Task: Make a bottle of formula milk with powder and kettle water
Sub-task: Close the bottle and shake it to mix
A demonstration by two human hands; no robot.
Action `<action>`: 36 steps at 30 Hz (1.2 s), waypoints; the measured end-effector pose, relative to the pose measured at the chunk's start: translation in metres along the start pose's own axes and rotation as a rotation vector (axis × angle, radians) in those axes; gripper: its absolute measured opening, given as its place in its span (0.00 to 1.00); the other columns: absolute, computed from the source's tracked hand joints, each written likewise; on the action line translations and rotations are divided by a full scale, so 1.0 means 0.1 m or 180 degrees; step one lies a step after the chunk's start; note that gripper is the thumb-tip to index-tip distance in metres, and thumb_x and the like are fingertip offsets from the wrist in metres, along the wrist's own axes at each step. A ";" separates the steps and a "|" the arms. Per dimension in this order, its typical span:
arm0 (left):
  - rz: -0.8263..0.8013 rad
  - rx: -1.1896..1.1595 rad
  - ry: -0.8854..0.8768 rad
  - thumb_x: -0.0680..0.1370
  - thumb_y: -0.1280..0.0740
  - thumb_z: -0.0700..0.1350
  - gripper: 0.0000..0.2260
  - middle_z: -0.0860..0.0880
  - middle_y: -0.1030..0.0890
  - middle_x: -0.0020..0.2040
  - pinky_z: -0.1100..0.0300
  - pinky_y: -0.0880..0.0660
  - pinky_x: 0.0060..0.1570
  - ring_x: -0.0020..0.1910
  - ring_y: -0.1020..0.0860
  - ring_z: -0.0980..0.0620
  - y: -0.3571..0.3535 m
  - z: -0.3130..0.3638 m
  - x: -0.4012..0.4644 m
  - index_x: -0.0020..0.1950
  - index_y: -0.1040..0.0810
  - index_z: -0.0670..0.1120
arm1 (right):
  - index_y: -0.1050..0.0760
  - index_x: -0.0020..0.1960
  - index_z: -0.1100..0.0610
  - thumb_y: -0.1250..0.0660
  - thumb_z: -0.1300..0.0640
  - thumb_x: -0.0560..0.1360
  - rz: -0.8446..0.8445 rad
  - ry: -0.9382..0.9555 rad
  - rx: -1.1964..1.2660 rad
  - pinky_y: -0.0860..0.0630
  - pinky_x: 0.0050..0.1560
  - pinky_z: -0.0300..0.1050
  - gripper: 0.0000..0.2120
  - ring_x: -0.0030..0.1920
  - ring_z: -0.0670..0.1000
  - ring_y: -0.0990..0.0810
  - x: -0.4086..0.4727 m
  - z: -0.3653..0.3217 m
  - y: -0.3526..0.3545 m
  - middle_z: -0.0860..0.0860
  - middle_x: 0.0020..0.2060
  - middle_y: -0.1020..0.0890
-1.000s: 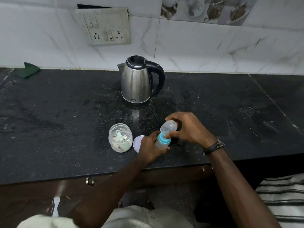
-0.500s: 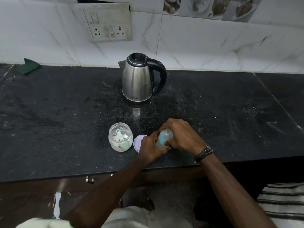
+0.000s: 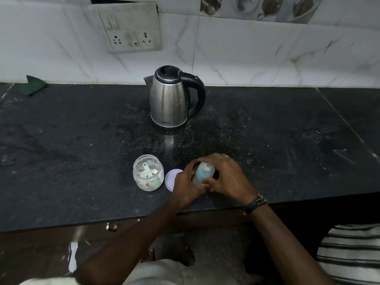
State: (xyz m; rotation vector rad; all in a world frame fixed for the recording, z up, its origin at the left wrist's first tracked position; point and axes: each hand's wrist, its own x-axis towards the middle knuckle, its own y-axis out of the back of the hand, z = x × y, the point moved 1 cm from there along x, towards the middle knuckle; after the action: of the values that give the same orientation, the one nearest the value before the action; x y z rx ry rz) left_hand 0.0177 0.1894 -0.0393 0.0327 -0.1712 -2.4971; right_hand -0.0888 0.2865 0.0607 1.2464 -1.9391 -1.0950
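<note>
A small baby bottle [image 3: 203, 173] with a clear cap and blue collar is held between both hands near the counter's front edge. My left hand [image 3: 185, 187] wraps its lower body. My right hand [image 3: 226, 175] curls over and around its top. To the left stands an open clear powder jar [image 3: 148, 175] with a pale green scoop inside. The jar's lilac lid [image 3: 170, 178] lies flat between jar and bottle, partly under my left hand. A steel kettle [image 3: 170, 99] with black handle and lid stands behind, toward the wall.
The black stone counter [image 3: 287, 140] is speckled with spilled powder around the kettle. A green cloth [image 3: 34, 84] lies at the back left. A wall socket plate [image 3: 131, 29] is above. The counter's front edge runs just below my hands.
My right hand has come down over the bottle's top, covering the cap it held by the fingertips before. The bottle sits lower between both hands.
</note>
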 end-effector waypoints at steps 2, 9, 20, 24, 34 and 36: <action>-0.0181 -0.0028 -0.0065 0.57 0.14 0.46 0.57 0.46 0.27 0.73 0.53 0.31 0.71 0.71 0.28 0.53 0.02 0.04 -0.01 0.79 0.43 0.46 | 0.30 0.71 0.52 0.20 0.53 0.61 0.0004 -0.0174 0.0353 0.25 0.62 0.49 0.40 0.60 0.49 0.22 -0.02 0.06 0.00 0.49 0.61 0.21; -0.0277 0.0454 -0.1129 0.59 0.20 0.62 0.63 0.46 0.48 0.82 0.52 0.45 0.78 0.81 0.49 0.50 0.25 0.56 -0.14 0.80 0.55 0.43 | 0.35 0.75 0.54 0.18 0.49 0.61 -0.0249 -0.0717 0.0889 0.26 0.66 0.50 0.47 0.66 0.48 0.25 -0.09 0.21 -0.13 0.49 0.67 0.24; 0.2169 0.0371 -0.1939 0.83 0.38 0.47 0.21 0.38 0.21 0.65 0.48 0.24 0.64 0.65 0.22 0.42 1.10 0.99 0.00 0.68 0.27 0.32 | 0.23 0.62 0.54 0.19 0.58 0.65 0.0178 -0.1046 0.1470 0.21 0.53 0.35 0.27 0.51 0.39 0.19 -0.06 0.17 -0.37 0.44 0.52 0.18; 0.2716 0.1052 -0.1055 0.83 0.38 0.39 0.13 0.41 0.16 0.57 0.55 0.21 0.55 0.54 0.17 0.47 1.69 0.49 -0.02 0.64 0.21 0.37 | 0.19 0.52 0.57 0.20 0.59 0.65 0.0587 -0.1269 0.2094 0.17 0.49 0.44 0.17 0.47 0.47 0.14 0.06 0.08 -0.12 0.53 0.49 0.14; 0.1403 0.3000 0.0679 0.81 0.38 0.41 0.08 0.37 0.21 0.59 0.44 0.24 0.46 0.50 0.20 0.34 2.00 -0.45 -0.33 0.58 0.26 0.40 | 0.18 0.53 0.56 0.19 0.48 0.63 0.0622 -0.1072 0.0669 0.18 0.51 0.54 0.22 0.46 0.48 0.15 0.27 -0.01 0.16 0.49 0.46 0.13; 0.1305 0.3041 0.0750 0.81 0.38 0.41 0.10 0.36 0.23 0.64 0.43 0.23 0.49 0.55 0.21 0.34 2.01 -0.45 -0.33 0.61 0.26 0.39 | 0.19 0.53 0.54 0.19 0.45 0.62 0.0732 -0.1128 0.0571 0.18 0.50 0.54 0.24 0.46 0.48 0.15 0.31 -0.02 0.20 0.48 0.46 0.14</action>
State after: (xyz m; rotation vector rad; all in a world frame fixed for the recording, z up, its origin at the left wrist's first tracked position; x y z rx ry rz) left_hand 0.1661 0.0444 -0.0587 0.6097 -1.1201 -1.7830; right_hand -0.1082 0.2624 0.0804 0.9309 -2.4246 -1.0971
